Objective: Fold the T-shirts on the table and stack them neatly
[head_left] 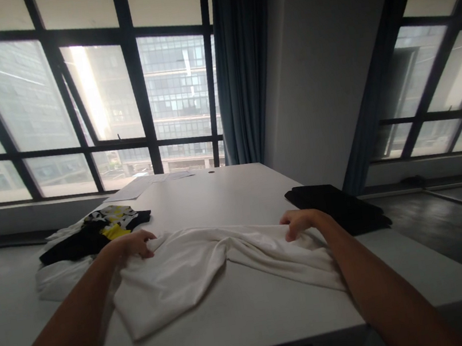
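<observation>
One white table (205, 203), rumpled cloth (169, 280); gridded windows (137, 94), blue curtain (242, 73)

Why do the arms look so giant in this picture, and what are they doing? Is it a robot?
No, those are a person's own bare arms. The camera sits on the person's head, looking forward and down, so the arms start close to it and look big. The left hand and right hand each grip the upper edge of a white garment, spread over a white table. On the left lies a messy clothes heap, white, black and yellow. On the right is a flat dark pile, perhaps folded cloth.
</observation>
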A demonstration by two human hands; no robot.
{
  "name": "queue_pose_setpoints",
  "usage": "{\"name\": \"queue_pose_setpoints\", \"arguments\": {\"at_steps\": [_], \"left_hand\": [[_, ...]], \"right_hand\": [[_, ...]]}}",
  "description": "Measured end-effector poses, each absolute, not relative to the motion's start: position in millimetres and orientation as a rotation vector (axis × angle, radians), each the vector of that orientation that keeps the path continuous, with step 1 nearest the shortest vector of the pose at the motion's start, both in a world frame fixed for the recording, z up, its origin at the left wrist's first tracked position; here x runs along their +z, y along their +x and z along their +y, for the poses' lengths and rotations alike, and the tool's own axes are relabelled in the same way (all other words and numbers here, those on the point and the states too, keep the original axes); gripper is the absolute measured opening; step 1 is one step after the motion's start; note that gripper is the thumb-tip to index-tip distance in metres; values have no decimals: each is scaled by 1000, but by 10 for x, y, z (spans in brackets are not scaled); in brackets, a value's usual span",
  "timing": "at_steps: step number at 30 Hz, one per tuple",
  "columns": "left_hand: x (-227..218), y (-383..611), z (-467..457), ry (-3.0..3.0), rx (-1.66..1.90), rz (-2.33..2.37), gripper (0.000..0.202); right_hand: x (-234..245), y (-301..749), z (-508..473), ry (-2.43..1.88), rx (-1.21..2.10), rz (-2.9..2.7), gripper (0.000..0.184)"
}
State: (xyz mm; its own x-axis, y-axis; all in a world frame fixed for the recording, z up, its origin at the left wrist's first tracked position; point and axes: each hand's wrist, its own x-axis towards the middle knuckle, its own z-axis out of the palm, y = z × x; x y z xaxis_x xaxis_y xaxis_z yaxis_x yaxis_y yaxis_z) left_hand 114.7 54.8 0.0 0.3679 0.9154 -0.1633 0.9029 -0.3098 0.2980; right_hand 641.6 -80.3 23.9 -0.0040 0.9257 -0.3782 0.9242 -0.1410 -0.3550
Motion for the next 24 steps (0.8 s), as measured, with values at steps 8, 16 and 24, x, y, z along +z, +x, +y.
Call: {"name": "queue_pose_setpoints", "arguments": {"at_steps": [8,16,24], "left_hand": [[1151,1362,775,2419,590,2101,41],[1453,1443,663,2692,1213,2073,34],[268,1314,650,2800,196,1762,47]], "right_hand": [[1066,6270,-500,-2277,-291,-1580,39],[1284,6370,-330,-2029,-650,-1443,32],[158,6391,-454,-2297,-282,-2059,28]]}}
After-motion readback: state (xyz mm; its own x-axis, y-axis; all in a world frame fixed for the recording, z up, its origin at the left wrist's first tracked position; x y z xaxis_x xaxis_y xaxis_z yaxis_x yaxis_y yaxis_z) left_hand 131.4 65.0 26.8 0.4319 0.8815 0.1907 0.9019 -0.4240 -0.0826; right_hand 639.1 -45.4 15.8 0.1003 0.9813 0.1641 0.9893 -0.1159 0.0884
